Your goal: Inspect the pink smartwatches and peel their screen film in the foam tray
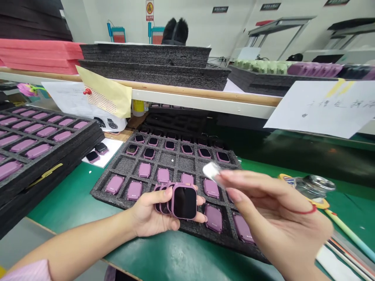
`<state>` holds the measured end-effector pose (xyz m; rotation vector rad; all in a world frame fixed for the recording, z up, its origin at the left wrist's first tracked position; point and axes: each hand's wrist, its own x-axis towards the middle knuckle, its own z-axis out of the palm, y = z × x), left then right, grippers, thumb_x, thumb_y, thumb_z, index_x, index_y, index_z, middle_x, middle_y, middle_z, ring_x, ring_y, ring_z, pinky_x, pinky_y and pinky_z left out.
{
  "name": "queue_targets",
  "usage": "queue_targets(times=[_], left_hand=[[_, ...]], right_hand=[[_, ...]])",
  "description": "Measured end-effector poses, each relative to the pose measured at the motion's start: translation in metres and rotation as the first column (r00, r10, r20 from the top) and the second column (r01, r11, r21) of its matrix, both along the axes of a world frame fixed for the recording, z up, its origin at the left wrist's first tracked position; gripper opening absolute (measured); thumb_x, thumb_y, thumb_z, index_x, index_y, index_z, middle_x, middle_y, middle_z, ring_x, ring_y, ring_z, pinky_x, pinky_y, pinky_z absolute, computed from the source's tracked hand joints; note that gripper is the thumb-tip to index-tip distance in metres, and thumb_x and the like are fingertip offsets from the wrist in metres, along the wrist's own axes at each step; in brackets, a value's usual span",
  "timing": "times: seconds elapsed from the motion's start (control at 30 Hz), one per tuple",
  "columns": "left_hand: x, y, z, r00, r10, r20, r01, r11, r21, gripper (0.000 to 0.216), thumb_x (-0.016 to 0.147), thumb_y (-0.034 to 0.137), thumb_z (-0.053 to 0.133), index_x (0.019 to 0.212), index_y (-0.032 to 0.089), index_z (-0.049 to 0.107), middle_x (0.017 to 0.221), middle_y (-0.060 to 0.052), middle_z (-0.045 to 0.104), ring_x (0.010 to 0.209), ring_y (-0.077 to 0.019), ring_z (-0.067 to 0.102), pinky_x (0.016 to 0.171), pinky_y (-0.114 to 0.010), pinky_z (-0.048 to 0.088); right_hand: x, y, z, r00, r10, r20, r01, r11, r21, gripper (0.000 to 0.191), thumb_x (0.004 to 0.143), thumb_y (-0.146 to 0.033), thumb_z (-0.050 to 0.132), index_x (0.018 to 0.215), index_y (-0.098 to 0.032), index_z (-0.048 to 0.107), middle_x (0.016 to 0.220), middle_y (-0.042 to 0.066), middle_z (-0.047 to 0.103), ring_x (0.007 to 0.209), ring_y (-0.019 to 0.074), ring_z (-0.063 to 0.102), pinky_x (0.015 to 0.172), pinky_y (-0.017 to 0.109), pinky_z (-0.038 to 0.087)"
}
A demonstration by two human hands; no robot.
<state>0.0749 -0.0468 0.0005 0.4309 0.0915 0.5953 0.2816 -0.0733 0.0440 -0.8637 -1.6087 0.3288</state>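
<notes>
Nearby, your right hand (pixel 281 216), red cord (pixel 311 210) at the wrist: its fingers (pixel 252 178) hold a small white piece (pixel 211 171) at the tips, motion-blurred. Your left hand (pixel 146 214): fingers closed around a fanned stack of purple watches (pixel 185 201), the front one screen toward you. The stack is over the near part of a black foam tray (pixel 123 166), which lies on the green table (pixel 175 253). Tray, near rows: purple watch cases (pixel 213 217), backs up. Rear rows: watches with dark screens (pixel 170 145) up.

To your right, a slim pale green and blue stick (pixel 348 228), then a jar with a metal lid (pixel 318 185). To your left, stacked foam trays (pixel 93 134) of purple pieces; between those and your tray, two dark-faced watches (pixel 101 148) on a white sheet (pixel 115 150).

Farther off, a shelf (pixel 187 96) bearing red foam (pixel 38 54), black foam stacks (pixel 146 56) and, at right, pale green and purple pieces (pixel 315 69). Beyond, a wall with a red-edged sign (pixel 150 9)
</notes>
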Motion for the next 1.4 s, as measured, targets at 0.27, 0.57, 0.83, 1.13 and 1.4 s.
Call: queue_targets(times=[0.27, 0.57, 0.83, 1.13, 1.4], left_hand=[[0.0, -0.003, -0.001, 0.995, 0.051, -0.09, -0.052, 0.999, -0.003, 0.043, 0.076, 0.037, 0.084, 0.112, 0.015, 0.075, 0.101, -0.01, 0.077, 0.068, -0.0099, 0.07, 0.053, -0.013, 0.052], [0.0, -0.003, 0.0, 0.984, 0.073, -0.16, -0.074, 0.997, -0.004, 0.055, 0.07, 0.038, 0.089, 0.116, 0.015, 0.07, 0.099, -0.01, 0.073, 0.066, -0.0095, 0.066, 0.054, -0.015, 0.051], [0.009, -0.009, 0.006, 0.941, 0.238, -0.24, -0.224, 0.971, 0.083, 0.033, 0.068, 0.034, 0.091, 0.087, 0.013, 0.073, 0.077, -0.004, 0.068, 0.047, -0.0007, 0.042, 0.043, -0.013, 0.032], [0.006, -0.004, -0.003, 0.97, 0.08, -0.229, -0.094, 0.994, -0.052, 0.059, 0.073, 0.058, 0.082, 0.097, 0.005, 0.078, 0.084, -0.015, 0.076, 0.059, -0.0088, 0.063, 0.047, -0.012, 0.043], [0.008, -0.006, -0.005, 0.971, 0.094, -0.219, -0.101, 0.995, -0.023, 0.053, 0.073, 0.056, 0.082, 0.094, 0.007, 0.077, 0.081, -0.013, 0.076, 0.067, -0.0142, 0.071, 0.046, -0.013, 0.044]], right_hand=[[0.002, -0.03, -0.009, 0.921, 0.125, 0.368, -0.137, 0.99, 0.009, 0.039, 0.103, -0.025, 0.048, 0.133, -0.042, 0.065, 0.114, -0.001, 0.077, 0.102, 0.0229, 0.075, 0.099, 0.038, 0.06], [-0.003, -0.022, -0.005, 0.848, 0.144, 0.511, -0.215, 0.973, 0.082, 0.045, 0.095, -0.015, 0.057, 0.134, -0.036, 0.064, 0.107, 0.0, 0.079, 0.097, 0.023, 0.074, 0.094, 0.037, 0.06], [-0.024, -0.002, -0.011, 0.889, 0.093, 0.449, -0.105, 0.994, 0.003, 0.059, 0.083, -0.031, 0.079, 0.137, -0.023, 0.056, 0.077, 0.0, 0.063, 0.066, 0.017, 0.061, 0.061, 0.032, 0.056], [-0.018, 0.005, -0.013, 0.94, 0.184, 0.287, -0.14, 0.976, -0.168, 0.053, 0.077, -0.029, 0.084, 0.125, -0.028, 0.063, 0.112, 0.006, 0.073, 0.104, 0.0238, 0.068, 0.092, 0.04, 0.058], [-0.02, 0.0, -0.01, 0.894, 0.14, 0.426, -0.145, 0.989, -0.02, 0.056, 0.084, -0.02, 0.073, 0.136, -0.025, 0.053, 0.116, 0.009, 0.072, 0.105, 0.0242, 0.068, 0.091, 0.043, 0.058]])
